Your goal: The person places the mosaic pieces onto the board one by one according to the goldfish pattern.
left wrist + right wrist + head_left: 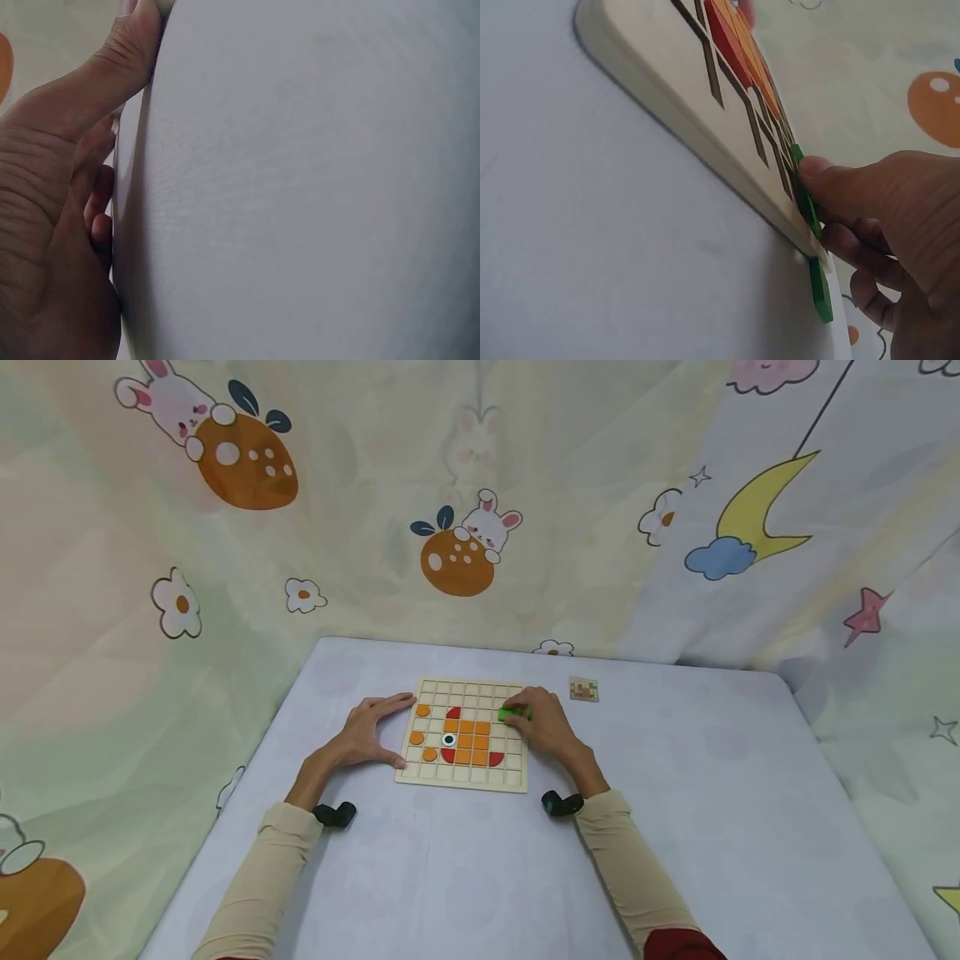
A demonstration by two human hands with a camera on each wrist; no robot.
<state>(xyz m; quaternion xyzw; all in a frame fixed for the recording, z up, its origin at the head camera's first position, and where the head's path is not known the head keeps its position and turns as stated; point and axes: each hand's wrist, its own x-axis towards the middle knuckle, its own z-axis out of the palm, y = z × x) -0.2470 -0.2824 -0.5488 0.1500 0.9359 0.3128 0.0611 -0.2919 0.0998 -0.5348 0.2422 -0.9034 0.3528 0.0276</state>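
A pale wooden grid board lies on the table. On it, orange square tiles, red quarter-round tiles and a round eye tile form a fish-like shape. Several orange discs sit to the left. My left hand spans the board's left side, thumb near the front corner and fingers extended toward the far edge. Over the upper right squares, my right hand pinches a green tile against the board. Another green piece shows past the board's edge in the right wrist view, partly hidden.
A small patterned card lies on the white-covered table, beyond the right hand. Printed cloth hangs behind the table. Both wrists carry black devices.
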